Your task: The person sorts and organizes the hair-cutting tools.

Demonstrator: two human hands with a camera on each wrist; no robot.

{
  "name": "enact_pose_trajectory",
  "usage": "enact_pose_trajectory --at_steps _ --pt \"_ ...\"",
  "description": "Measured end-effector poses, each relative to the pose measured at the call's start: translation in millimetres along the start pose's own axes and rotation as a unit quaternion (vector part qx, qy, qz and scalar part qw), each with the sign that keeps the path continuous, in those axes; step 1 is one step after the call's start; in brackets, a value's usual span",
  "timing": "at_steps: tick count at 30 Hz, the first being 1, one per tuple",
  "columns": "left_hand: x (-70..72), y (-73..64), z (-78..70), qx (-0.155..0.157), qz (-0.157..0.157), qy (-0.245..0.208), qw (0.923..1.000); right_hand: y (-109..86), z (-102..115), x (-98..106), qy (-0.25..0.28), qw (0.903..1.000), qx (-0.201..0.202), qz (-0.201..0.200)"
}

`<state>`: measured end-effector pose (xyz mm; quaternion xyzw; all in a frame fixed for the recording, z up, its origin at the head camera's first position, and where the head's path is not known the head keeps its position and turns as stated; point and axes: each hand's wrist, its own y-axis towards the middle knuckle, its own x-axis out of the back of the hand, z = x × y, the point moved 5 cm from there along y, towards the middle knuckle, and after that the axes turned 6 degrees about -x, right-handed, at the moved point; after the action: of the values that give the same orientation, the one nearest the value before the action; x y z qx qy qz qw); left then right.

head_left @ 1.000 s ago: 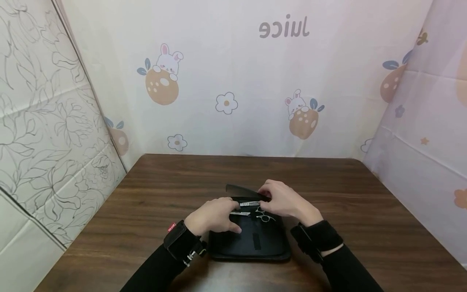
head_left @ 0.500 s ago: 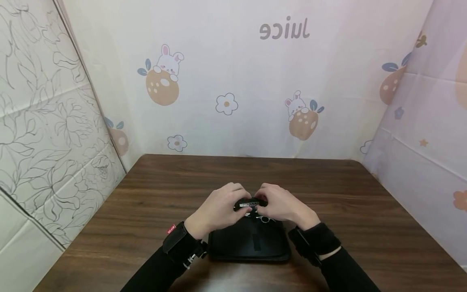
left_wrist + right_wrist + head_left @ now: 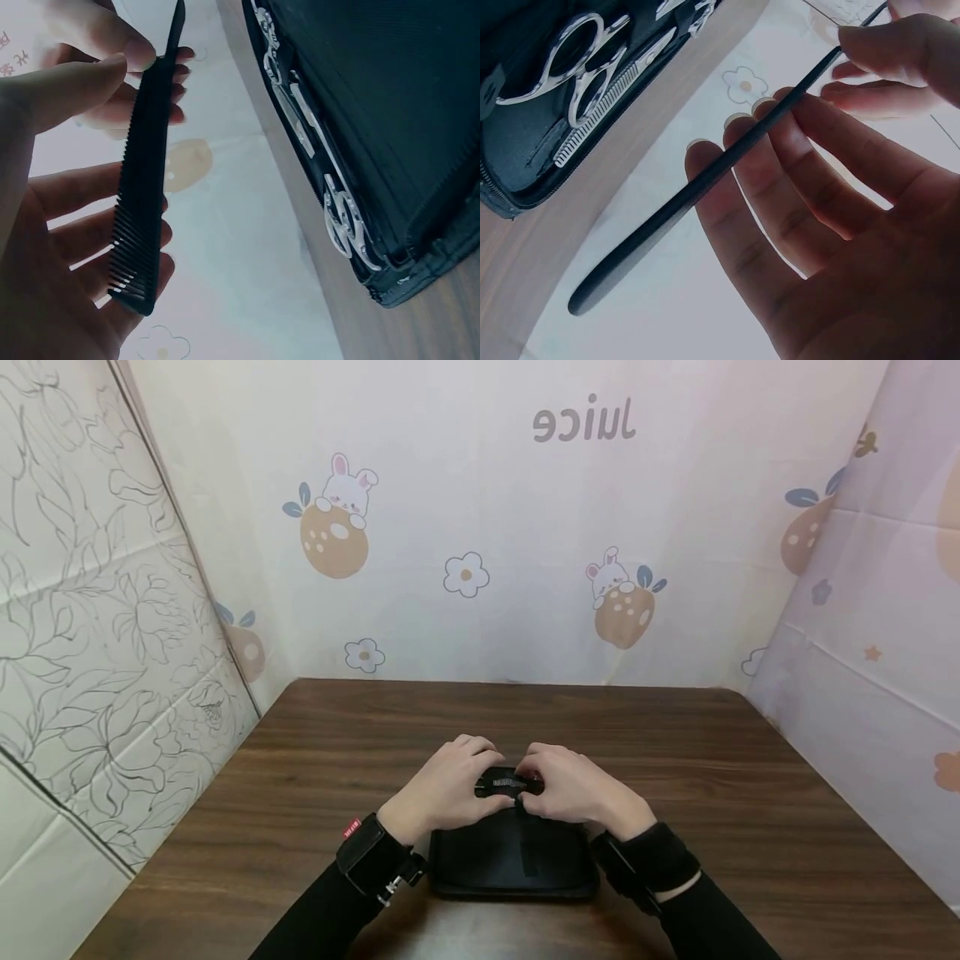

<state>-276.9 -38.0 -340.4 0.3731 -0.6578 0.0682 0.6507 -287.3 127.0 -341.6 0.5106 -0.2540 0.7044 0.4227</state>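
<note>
Head view shows a black comb [image 3: 509, 782] lying crosswise, its long axis running from the left hand [image 3: 444, 789] to the right hand [image 3: 573, 791]; both pinch its ends with curled fingers, just above the far edge of an open black case [image 3: 513, 864] on the surface [image 3: 300, 760]. "Juice" reads mirrored on the wall behind.

A dark wood-grain bench [image 3: 315, 777] fills the lower half of the head view. Behind it, at 12 o'clock, hangs a pale backdrop [image 3: 480, 510] printed with the mirrored word "Juice" [image 3: 584, 418], rabbits on orange fruits [image 3: 333, 518] and small flowers [image 3: 465, 573]. At 9 o'clock stands a panel with line-drawn blossoms [image 3: 90, 610]; at 3 o'clock hangs a pale printed curtain [image 3: 877, 635].
</note>
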Motion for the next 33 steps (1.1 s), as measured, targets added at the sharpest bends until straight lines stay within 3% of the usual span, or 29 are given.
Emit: enact_pose_trajectory --at_steps 7,18,33 --pt "-4.4 -0.9 2.9 0.025 0.029 -0.014 0.9992 -0.3 4 0 -0.008 0.9999 0.011 -0.004" --pt "-7.4 -2.1 3.5 0.046 0.05 -0.039 0.9969 -1.0 8 0 -0.011 0.9998 0.018 -0.005" --pt "-8.7 -2.0 6.6 0.048 0.059 -0.067 0.9948 -3.2 11 1 -0.016 0.9993 0.029 -0.016"
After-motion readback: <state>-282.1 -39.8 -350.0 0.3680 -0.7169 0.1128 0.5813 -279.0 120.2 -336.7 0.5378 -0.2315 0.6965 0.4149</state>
